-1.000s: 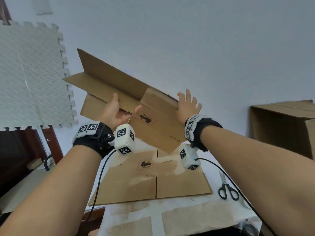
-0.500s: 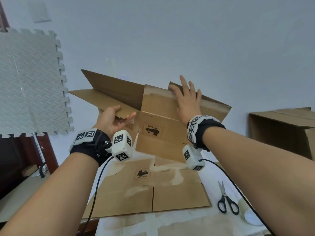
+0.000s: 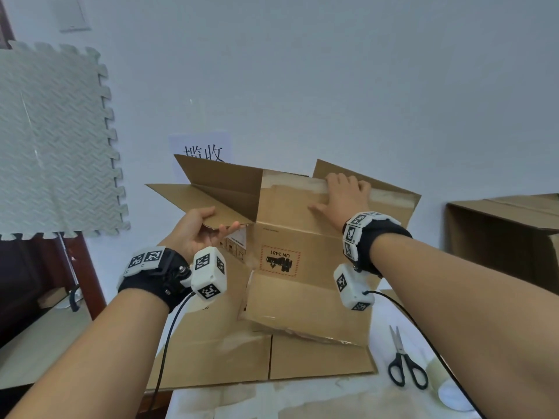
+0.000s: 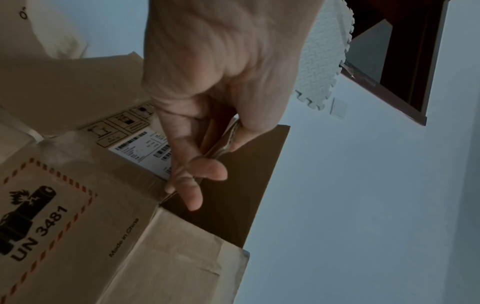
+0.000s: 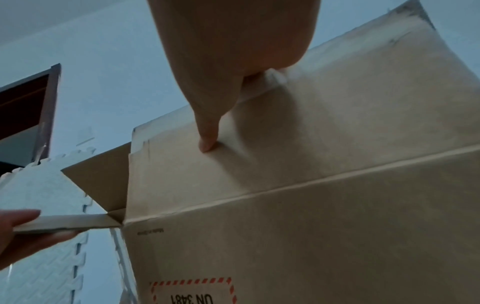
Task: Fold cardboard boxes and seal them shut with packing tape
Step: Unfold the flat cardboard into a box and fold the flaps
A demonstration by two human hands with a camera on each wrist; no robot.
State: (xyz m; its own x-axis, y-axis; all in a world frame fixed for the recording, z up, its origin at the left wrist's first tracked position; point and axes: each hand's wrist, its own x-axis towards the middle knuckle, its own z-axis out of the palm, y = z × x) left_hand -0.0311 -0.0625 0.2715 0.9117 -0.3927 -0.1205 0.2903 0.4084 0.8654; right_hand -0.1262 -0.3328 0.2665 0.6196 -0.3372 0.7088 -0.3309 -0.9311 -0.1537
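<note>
- Cardboard comes first from where we stand: a flattened box lies on the table, with scissors and a tape roll just beside it on our right.
- Above that sheet we hold the box being opened, its lower flap hanging near the flat one.
- We judge the risk to be collapse: the shell is only half squared, and uneven pull from either side could fold it flat or tear a crease.
- A slip could also drop the box onto the scissors and tape.
- Our left hand is palm-up below a side flap, thumb and fingers pinched on its edge.
- Our right hand reaches farther, its fingers curled over the upper flap's top edge, thumb pressed flat on the face.
- Beyond stand the wall and a foam mat.
</note>
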